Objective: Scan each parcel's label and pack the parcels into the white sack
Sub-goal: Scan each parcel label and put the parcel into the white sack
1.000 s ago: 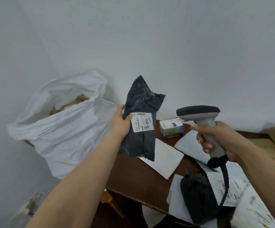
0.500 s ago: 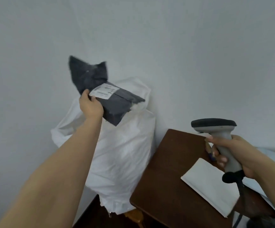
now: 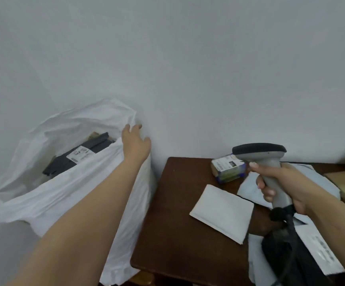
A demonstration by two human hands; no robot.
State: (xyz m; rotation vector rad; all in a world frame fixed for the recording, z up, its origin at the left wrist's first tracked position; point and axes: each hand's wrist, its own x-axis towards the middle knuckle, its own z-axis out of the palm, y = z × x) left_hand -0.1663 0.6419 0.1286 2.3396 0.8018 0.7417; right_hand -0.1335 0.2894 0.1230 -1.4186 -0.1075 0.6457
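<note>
At 9 o'clock I saw the left hand (image 3: 136, 144) stretched over the white sack (image 3: 68, 188) rim, fingers loosely spread, holding nothing. Inside the sack lay the dark parcel (image 3: 78, 156), label (image 3: 80, 153) up. At 3 o'clock, the right hand (image 3: 281, 182) had its fingers wrapped round the scanner (image 3: 264, 159) grip above the table (image 3: 179, 223).

white label (image 3: 80, 153) on dark parcel (image 3: 74, 159) in sack, print too blurred to read
</note>
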